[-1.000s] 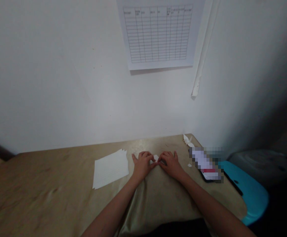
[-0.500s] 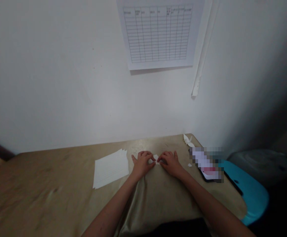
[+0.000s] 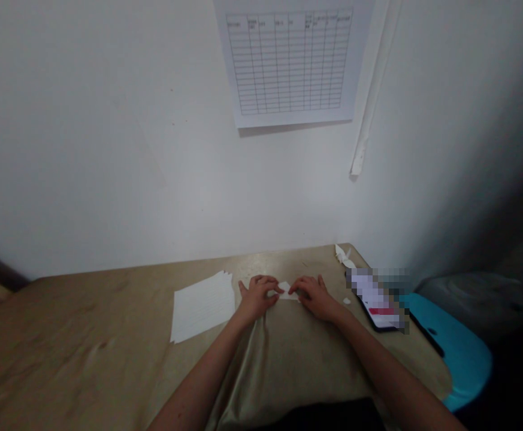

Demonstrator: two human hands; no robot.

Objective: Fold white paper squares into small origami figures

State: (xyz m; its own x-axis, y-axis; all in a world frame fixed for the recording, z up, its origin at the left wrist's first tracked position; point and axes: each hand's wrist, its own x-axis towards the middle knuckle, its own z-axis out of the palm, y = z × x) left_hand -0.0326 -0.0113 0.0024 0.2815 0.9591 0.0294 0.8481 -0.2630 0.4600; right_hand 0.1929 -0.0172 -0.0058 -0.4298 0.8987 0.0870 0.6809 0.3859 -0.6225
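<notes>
A small piece of folded white paper (image 3: 285, 291) lies on the brown table covering between my hands. My left hand (image 3: 260, 296) has its thumb and forefinger on the paper's left side, fingers curled together. On its right side, the fingertips of my right hand (image 3: 311, 294) press the paper in the same way. The outer parts of the paper are hidden under the fingers. Left of my left hand is a stack of white paper sheets (image 3: 203, 306), slightly fanned.
A phone (image 3: 375, 302) with a blurred screen lies to the right, near a paper scrap (image 3: 347, 301) and a folded white paper shape (image 3: 343, 256). Beyond the table (image 3: 121, 335) stands a turquoise seat (image 3: 465, 353). A printed table sheet (image 3: 292, 66) hangs on the wall.
My hands have drawn slightly apart along the small paper, so more of it shows between the fingers. The other things lie as before.
</notes>
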